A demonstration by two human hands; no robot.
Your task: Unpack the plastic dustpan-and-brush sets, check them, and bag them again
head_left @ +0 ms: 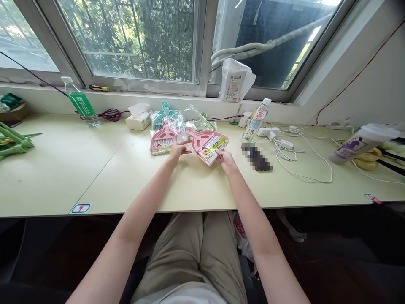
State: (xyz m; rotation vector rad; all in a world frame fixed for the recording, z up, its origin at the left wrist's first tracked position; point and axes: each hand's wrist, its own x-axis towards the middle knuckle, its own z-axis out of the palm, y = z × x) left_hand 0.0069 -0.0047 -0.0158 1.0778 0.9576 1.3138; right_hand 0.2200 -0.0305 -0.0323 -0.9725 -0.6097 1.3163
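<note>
A pink mini dustpan-and-brush set lies on the pale desk, out of its wrapper. My right hand grips its lower right corner by the label. My left hand is closed on the clear plastic wrapper at the set's left edge. Just to the left lies a second pink set in its bag. Behind them are a teal set and a green set, both bagged.
A water bottle stands right of the sets, with a dark blurred object, white chargers and cables beyond. A tissue box, a green-labelled bottle, green stems at left, a white tube at right.
</note>
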